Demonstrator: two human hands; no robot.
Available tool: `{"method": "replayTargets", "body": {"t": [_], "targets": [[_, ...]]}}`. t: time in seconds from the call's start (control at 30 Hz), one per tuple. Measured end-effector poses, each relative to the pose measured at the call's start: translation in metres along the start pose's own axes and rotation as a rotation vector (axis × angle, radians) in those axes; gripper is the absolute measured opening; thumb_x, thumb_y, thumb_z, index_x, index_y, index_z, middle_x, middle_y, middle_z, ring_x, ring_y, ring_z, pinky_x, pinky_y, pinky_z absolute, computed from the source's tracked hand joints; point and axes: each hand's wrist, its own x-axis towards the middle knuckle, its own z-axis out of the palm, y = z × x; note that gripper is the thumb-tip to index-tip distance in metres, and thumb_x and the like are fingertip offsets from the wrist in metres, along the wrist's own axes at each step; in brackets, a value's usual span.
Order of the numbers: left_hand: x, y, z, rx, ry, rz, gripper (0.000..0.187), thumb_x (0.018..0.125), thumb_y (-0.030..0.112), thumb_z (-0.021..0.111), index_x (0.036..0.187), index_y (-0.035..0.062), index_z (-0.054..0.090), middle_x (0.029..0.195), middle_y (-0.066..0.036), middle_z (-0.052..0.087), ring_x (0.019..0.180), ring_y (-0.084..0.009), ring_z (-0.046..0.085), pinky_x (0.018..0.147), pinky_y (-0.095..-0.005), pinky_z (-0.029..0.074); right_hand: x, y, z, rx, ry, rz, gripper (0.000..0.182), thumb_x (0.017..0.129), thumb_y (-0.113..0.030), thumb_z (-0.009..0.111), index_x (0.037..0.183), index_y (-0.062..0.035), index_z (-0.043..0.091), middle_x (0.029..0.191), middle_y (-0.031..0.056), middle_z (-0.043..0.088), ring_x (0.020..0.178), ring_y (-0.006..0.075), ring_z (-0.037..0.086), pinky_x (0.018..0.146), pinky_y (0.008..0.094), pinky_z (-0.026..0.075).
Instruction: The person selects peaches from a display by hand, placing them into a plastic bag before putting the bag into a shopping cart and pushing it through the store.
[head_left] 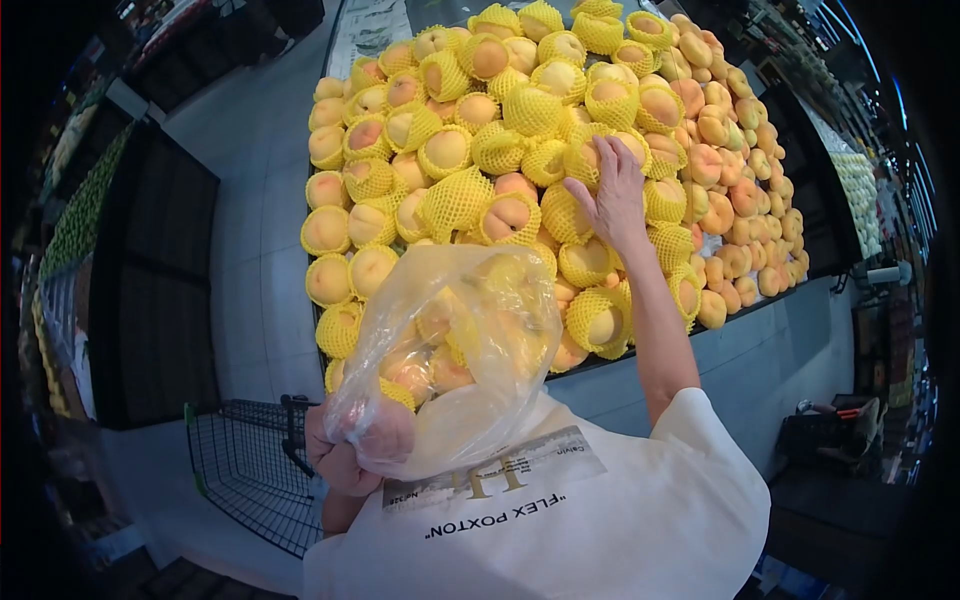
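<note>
My left hand [362, 440] is closed around the gathered edge of a clear plastic bag [455, 425]. The bag hangs puffed out over the near edge of the fruit, and peaches show through its film. My right hand [615, 195] reaches over the pile with thumb and fingers spread, fingertips at a peach in a yellow foam net [583, 158]. Another netted peach [567, 213] sits just below the thumb. Many more peaches in yellow foam nets [445, 150] lie around both hands, packed close in rows and heaps.
Flat peaches without nets [742, 195] fill the right side of the display. A wire shopping cart [250, 470] stands at the lower left on the grey tiled floor [240, 260]. A dark display stand [155, 280] with green produce [85, 195] is further left.
</note>
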Motion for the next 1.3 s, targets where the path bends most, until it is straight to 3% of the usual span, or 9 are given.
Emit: {"method": "replayTargets", "body": {"t": [0.23,0.33,0.43,0.57,0.7,0.8,0.9,1.07,1.3], "targets": [[0.01,-0.003,0.002,-0.076,-0.1,-0.024,0.025,0.102,-0.002,0.038,0.078,0.0014,0.043,0.054,-0.005,0.041,0.039,-0.0104,0.036,0.034,-0.0281,0.033,-0.007,0.011,0.009,0.027,-0.019,-0.004,0.069,0.097,-0.036,0.065,0.152,-0.0066,0.034,0.154,0.0201,0.036,0.142,0.0387,0.036,0.113,0.0529,0.03],[0.006,-0.004,0.003,-0.045,-0.053,0.004,0.023,0.101,-0.004,0.039,0.078,0.001,0.044,0.054,-0.005,0.041,0.039,-0.0102,0.036,0.034,-0.0284,0.032,0.001,-0.011,-0.01,-0.011,0.147,0.015,0.06,0.094,-0.027,0.07,0.145,-0.0052,0.045,0.147,0.0186,0.047,0.135,0.0353,0.045,0.11,0.0495,0.037],[0.002,-0.003,0.004,-0.067,0.001,0.004,0.02,0.099,-0.005,0.038,0.082,0.0007,0.046,0.055,-0.005,0.042,0.04,-0.0107,0.037,0.034,-0.0287,0.033,0.005,-0.066,-0.062,0.431,0.188,0.062,0.043,0.092,-0.014,0.074,0.13,-0.0016,0.058,0.129,0.0142,0.062,0.116,0.0316,0.061,0.098,0.0426,0.049],[0.007,-0.004,0.0,-0.104,-0.052,-0.038,0.016,0.096,-0.006,0.04,0.085,-0.002,0.051,0.057,-0.006,0.047,0.042,-0.0128,0.041,0.039,-0.0291,0.035,-0.019,-0.152,-0.108,1.119,-0.4,-0.424,0.021,0.091,-0.004,0.071,0.111,-0.0006,0.066,0.099,0.0106,0.07,0.084,0.0275,0.069,0.074,0.0365,0.057],[-0.011,-0.002,0.008,0.122,0.205,-0.081,0.024,0.091,-0.006,0.048,0.068,-0.0016,0.052,0.057,-0.006,0.052,0.043,-0.0147,0.043,0.043,-0.0298,0.035,-0.05,-0.208,-0.059,1.043,-0.972,-0.617,0.016,0.096,-0.016,0.063,0.104,-0.0036,0.07,0.096,0.0148,0.069,0.088,0.0366,0.068,0.075,0.0462,0.054],[-0.007,-0.002,-0.003,0.144,-0.01,-0.093,0.025,0.092,-0.003,0.05,0.067,0.0006,0.052,0.057,-0.003,0.053,0.043,-0.0132,0.042,0.043,-0.0291,0.034,-0.073,-0.225,-0.027,0.848,-0.962,-0.68,0.022,0.096,-0.019,0.064,0.111,-0.0036,0.068,0.1,0.0146,0.067,0.093,0.035,0.067,0.082,0.0443,0.053],[-0.004,-0.001,0.003,0.046,-0.062,-0.104,0.027,0.087,-0.005,0.047,0.061,0.0024,0.045,0.054,-0.005,0.05,0.041,-0.0139,0.042,0.041,-0.0302,0.032,-0.079,-0.222,-0.026,1.131,-1.455,-0.287,0.036,0.099,-0.02,0.053,0.132,-0.0052,0.058,0.13,0.0182,0.062,0.125,0.03,0.058,0.105,0.0395,0.045],[0.004,-0.003,0.013,0.025,-0.066,-0.124,0.027,0.086,-0.004,0.047,0.06,0.0029,0.045,0.052,-0.006,0.047,0.039,-0.0145,0.042,0.039,-0.0318,0.033,-0.04,-0.22,-0.075,1.33,-1.597,-0.213,0.038,0.101,-0.023,0.052,0.136,-0.008,0.057,0.138,0.0179,0.059,0.129,0.0267,0.055,0.108,0.0374,0.042],[0.004,-0.008,0.013,0.098,-0.073,-0.196,0.033,0.096,0.002,0.049,0.063,0.0013,0.046,0.054,-0.006,0.048,0.042,-0.0158,0.043,0.041,-0.0331,0.036,-0.043,-0.222,-0.078,1.431,-1.364,-0.408,0.042,0.1,-0.031,0.054,0.136,-0.009,0.057,0.135,0.0177,0.06,0.124,0.0279,0.057,0.105,0.0384,0.043]]}}
